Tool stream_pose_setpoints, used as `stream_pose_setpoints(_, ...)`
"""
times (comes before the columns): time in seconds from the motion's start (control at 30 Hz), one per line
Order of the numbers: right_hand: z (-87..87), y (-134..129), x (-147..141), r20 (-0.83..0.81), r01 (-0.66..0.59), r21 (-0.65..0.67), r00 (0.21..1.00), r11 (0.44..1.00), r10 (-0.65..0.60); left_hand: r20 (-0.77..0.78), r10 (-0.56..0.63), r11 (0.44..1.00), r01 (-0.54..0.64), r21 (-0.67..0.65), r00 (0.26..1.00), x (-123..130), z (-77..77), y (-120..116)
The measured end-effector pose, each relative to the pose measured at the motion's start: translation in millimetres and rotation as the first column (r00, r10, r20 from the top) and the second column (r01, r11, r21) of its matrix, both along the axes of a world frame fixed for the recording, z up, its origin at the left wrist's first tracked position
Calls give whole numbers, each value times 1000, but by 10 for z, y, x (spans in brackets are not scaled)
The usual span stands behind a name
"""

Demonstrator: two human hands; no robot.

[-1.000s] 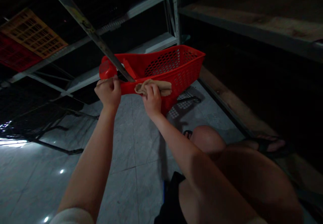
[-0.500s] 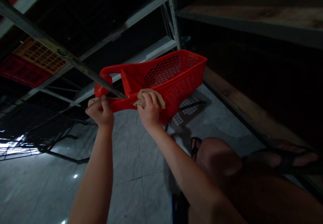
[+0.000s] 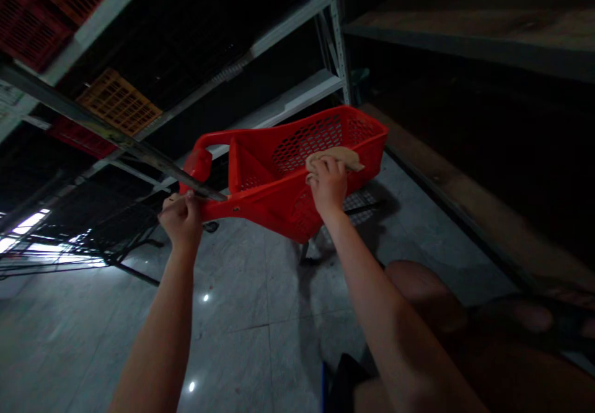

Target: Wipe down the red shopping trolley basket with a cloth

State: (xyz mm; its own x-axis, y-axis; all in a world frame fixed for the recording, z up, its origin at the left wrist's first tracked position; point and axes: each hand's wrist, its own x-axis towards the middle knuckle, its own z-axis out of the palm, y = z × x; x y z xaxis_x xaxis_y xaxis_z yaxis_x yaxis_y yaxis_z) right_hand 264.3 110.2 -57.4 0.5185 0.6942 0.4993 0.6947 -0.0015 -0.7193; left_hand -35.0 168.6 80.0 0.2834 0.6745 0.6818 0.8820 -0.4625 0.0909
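A red plastic shopping basket (image 3: 274, 205) with honeycomb-holed walls stands tilted above the floor on dark legs. My left hand (image 3: 180, 219) is closed around the end of its near side arm, at the left. In my right hand (image 3: 329, 190) is a bunched tan cloth (image 3: 344, 155), pressed on the near rim toward the basket's right half. A grey metal bar (image 3: 139, 151) slants from the upper left down to the basket's near edge, close above my left hand. Whether the bar is joined to the basket I cannot tell.
Metal shelving (image 3: 297, 100) with a yellow crate (image 3: 118, 102) and a red crate (image 3: 81, 137) rises at the left and behind. A wooden shelf (image 3: 465, 25) runs along the dark right side. My bent knee (image 3: 423, 292) is at the lower right, over the tiled floor (image 3: 242, 338).
My right hand has slid the cloth right along the near rim, from the arm toward the basket's far end. My left hand keeps its hold. The camera view has shifted slightly.
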Motion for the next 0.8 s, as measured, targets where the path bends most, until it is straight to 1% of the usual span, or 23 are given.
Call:
stream_pose_setpoints(0.07, 5, -7, 36, -10, 39, -12, 999, 999, -40, -12, 13, 1000, -13, 23, 1000, -101, 21, 75)
stream_pose_setpoints(0.13, 37, -19, -39, 12, -6, -17, 1000, 1000, 6, 0, 13, 1000, -13, 29, 1000, -160, 22, 71)
stream_pose_setpoints(0.2, 85, -28, -161, 38, -75, -44, 996, 996, 76, 66, 19, 996, -25, 82, 998, -150, -10, -29)
stream_pose_setpoints(0.27, 141, -30, -268, 72, -129, -83, 988, 988, 135, 154, 2, 978, -34, 205, 988, -56, -74, -202)
stream_pose_setpoints(0.3, 169, -30, -307, 99, -152, -100, 982, 983, 162, 171, -35, 964, -12, 266, 985, 23, -113, -296)
stream_pose_setpoints(0.33, 196, -31, -338, 129, -176, -114, 973, 978, 190, 156, -89, 951, 38, 308, 984, 120, -151, -382)
stream_pose_setpoints(0.37, 220, -34, -364, 159, -198, -127, 963, 972, 217, 104, -153, 942, 113, 316, 983, 232, -186, -449)
stream_pose_setpoints(0.4, 239, -43, -387, 184, -218, -138, 953, 966, 242, 25, -211, 939, 195, 283, 977, 352, -216, -489)
stream_pose_setpoints(0.43, 253, -56, -408, 202, -236, -147, 944, 961, 263, -64, -246, 943, 254, 213, 967, 474, -239, -499)
stream_pose_setpoints(0.47, 259, -75, -427, 215, -255, -153, 935, 955, 284, -146, -250, 956, 268, 117, 957, 589, -257, -479)
stream_pose_setpoints(0.5, 257, -97, -440, 227, -274, -154, 925, 949, 304, -218, -223, 973, 231, 13, 950, 690, -271, -434)
stream_pose_setpoints(0.53, 244, -120, -442, 240, -290, -152, 917, 945, 320, -279, -169, 985, 150, -87, 945, 770, -283, -373)
stream_pose_setpoints(0.57, 219, -141, -429, 253, -301, -148, 909, 942, 330, -341, -99, 984, 41, -173, 935, 827, -296, -306)
stream_pose_setpoints(0.6, 183, -158, -396, 261, -303, -141, 907, 943, 330, -408, -21, 969, -82, -234, 913, 860, -311, -242)
stream_pose_setpoints(0.63, 136, -168, -342, 262, -293, -132, 911, 947, 319, -477, 49, 944, -196, -265, 878, 871, -329, -189)
stream_pose_setpoints(0.67, 78, -169, -268, 251, -270, -119, 923, 955, 292, -539, 101, 922, -282, -266, 836, 865, -350, -151)
stream_pose_setpoints(0.7, 13, -162, -179, 224, -235, -101, 941, 967, 252, -585, 134, 910, -334, -248, 800, 846, -373, -129)
stream_pose_setpoints(0.73, -56, -148, -82, 181, -191, -76, 962, 979, 202, -613, 150, 909, -352, -222, 776, 821, -396, -121)
stream_pose_setpoints(0.8, -184, -106, 95, 64, -95, -15, 993, 995, 96, -626, 149, 924, -333, -188, 765, 773, -436, -131)
